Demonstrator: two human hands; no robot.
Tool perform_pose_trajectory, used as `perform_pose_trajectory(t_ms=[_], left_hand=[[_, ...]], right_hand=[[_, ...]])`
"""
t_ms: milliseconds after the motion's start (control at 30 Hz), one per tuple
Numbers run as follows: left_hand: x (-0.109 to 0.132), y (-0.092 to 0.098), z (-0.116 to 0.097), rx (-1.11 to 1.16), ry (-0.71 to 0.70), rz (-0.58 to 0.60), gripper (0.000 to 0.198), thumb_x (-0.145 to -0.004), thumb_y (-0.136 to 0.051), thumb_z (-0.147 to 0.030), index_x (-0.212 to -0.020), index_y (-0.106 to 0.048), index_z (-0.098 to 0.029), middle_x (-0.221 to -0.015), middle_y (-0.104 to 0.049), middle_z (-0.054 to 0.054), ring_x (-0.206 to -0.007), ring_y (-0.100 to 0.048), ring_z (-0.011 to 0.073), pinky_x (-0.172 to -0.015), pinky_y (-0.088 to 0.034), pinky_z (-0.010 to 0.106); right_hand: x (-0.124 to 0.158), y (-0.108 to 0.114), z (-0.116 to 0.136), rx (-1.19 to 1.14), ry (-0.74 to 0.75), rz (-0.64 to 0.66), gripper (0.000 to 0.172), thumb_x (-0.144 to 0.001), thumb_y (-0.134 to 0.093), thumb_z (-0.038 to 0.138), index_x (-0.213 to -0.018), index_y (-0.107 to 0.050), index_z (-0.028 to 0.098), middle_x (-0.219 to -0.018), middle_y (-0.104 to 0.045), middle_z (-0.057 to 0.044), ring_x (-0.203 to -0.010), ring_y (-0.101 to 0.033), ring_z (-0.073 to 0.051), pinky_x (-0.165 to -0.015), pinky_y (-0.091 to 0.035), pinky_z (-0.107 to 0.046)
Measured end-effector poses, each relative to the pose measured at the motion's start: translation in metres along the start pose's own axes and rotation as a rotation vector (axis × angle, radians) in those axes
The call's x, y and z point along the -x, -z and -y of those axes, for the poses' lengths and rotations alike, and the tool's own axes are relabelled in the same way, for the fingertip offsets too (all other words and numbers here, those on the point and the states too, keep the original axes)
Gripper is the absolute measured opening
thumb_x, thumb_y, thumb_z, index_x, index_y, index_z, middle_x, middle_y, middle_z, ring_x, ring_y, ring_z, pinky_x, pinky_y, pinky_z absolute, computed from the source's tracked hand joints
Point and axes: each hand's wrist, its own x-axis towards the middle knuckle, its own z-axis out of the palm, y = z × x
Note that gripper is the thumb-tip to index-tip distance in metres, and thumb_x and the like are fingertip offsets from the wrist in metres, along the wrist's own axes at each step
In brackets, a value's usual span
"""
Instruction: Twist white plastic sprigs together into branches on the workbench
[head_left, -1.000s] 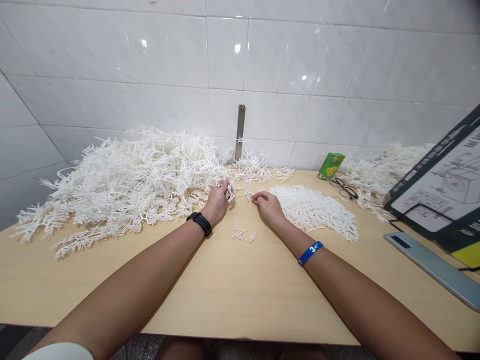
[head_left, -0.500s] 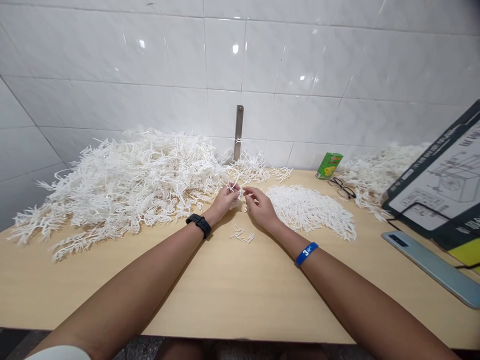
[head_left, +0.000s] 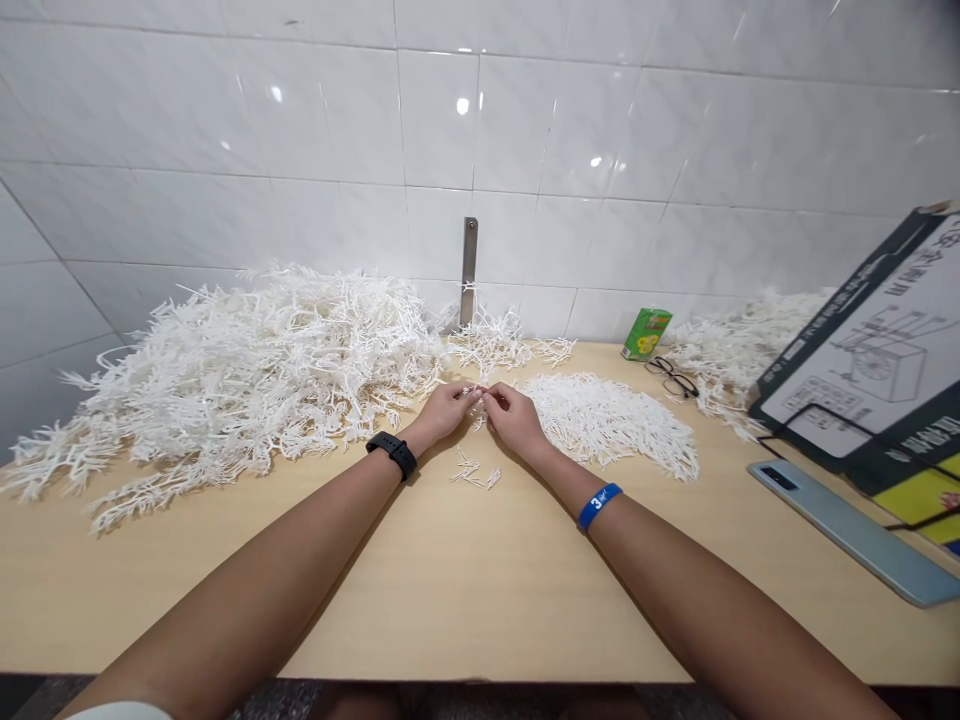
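My left hand (head_left: 442, 411) is closed in a pinch on a white branched plastic piece (head_left: 478, 414), mostly hidden by the fingers. From the other side my right hand (head_left: 516, 418) pinches at the same piece, fingertips meeting those of the left. Just in front of the hands lie several short loose white sticks (head_left: 468, 470). To the left spreads a big tangled heap of white branched plastic pieces (head_left: 292, 350). Beside my right hand is a flat pile of short white sticks (head_left: 611, 420).
A metal strip (head_left: 469, 265) stands upright against the tiled wall (head_left: 322, 100). At the right are a small green box (head_left: 646, 333), eyeglasses (head_left: 672, 377), another white heap (head_left: 739, 345), a large printed carton (head_left: 862, 370) and a phone (head_left: 855, 535) on the wooden table (head_left: 480, 600).
My right hand has come in from slightly apart and now pinches at the piece beside the left fingertips. The whole view has shifted a little.
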Motion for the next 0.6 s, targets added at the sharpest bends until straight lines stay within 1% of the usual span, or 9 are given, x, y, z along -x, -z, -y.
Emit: perform_pose_trajectory(t_ms=[100,200,333,400,467,533,600], left_hand=[[0.0001,-0.0011,0.0027,0.019,-0.010,-0.088,0.034,-0.078,-0.060,-0.047,-0.072,-0.068,-0.015,-0.074,-0.066,0.004,-0.077,-0.058,0.0181,-0.077,-0.044,0.030],[0.0015,-0.0033,0.0034,0.088,0.001,-0.104,0.033,-0.081,-0.057,-0.046,-0.075,-0.068,-0.015,-0.075,-0.067,0.005,-0.077,-0.059,0.0175,-0.078,-0.046,0.030],[0.0022,-0.0062,0.0023,0.258,0.089,-0.082,0.030,-0.079,-0.063,-0.044,-0.071,-0.063,-0.015,-0.071,-0.064,0.003,-0.070,-0.060,0.0149,-0.072,-0.050,0.028],[0.0006,-0.0058,0.0021,0.371,0.167,-0.116,0.027,-0.080,-0.064,-0.041,-0.073,-0.060,-0.015,-0.069,-0.064,0.002,-0.068,-0.061,0.0137,-0.071,-0.052,0.028],[-0.0017,-0.0035,0.0020,0.469,0.276,-0.216,0.023,-0.085,-0.060,-0.039,-0.080,-0.057,-0.016,-0.069,-0.065,0.003,-0.064,-0.063,0.0133,-0.069,-0.053,0.029],[-0.0032,-0.0006,0.0013,0.531,0.339,-0.295,0.020,-0.089,-0.055,-0.035,-0.085,-0.055,-0.016,-0.073,-0.068,0.006,-0.063,-0.064,0.0134,-0.068,-0.053,0.030],[-0.0029,0.0013,0.0003,0.554,0.321,-0.285,0.020,-0.090,-0.055,-0.034,-0.086,-0.057,-0.014,-0.084,-0.070,0.010,-0.069,-0.066,0.0146,-0.070,-0.054,0.030]], right_hand=[[-0.0006,-0.0023,0.0013,0.022,0.045,0.046,0.020,-0.080,-0.049,0.034,-0.067,-0.053,0.020,-0.060,-0.052,0.002,-0.060,-0.046,-0.014,-0.060,-0.035,-0.026],[-0.0024,-0.0039,0.0023,-0.005,0.072,0.059,0.020,-0.079,-0.046,0.031,-0.062,-0.048,0.020,-0.061,-0.051,0.002,-0.062,-0.046,-0.014,-0.061,-0.035,-0.026],[-0.0043,-0.0046,0.0008,0.004,0.051,0.065,0.021,-0.078,-0.045,0.029,-0.059,-0.046,0.020,-0.058,-0.047,0.002,-0.062,-0.044,-0.014,-0.060,-0.034,-0.026],[-0.0040,-0.0046,0.0001,-0.005,0.056,0.063,0.021,-0.077,-0.044,0.027,-0.058,-0.044,0.020,-0.058,-0.046,0.002,-0.061,-0.044,-0.014,-0.059,-0.034,-0.026],[-0.0022,-0.0044,0.0008,-0.021,0.114,0.077,0.020,-0.077,-0.044,0.025,-0.057,-0.044,0.020,-0.061,-0.046,0.002,-0.062,-0.044,-0.014,-0.060,-0.035,-0.026],[0.0010,-0.0039,0.0036,-0.043,0.206,0.120,0.020,-0.078,-0.045,0.024,-0.059,-0.047,0.020,-0.066,-0.049,0.001,-0.066,-0.047,-0.014,-0.064,-0.038,-0.027],[0.0049,-0.0031,0.0079,-0.070,0.294,0.212,0.026,-0.083,-0.047,0.027,-0.059,-0.051,0.019,-0.075,-0.055,-0.002,-0.072,-0.052,-0.015,-0.070,-0.042,-0.028]])
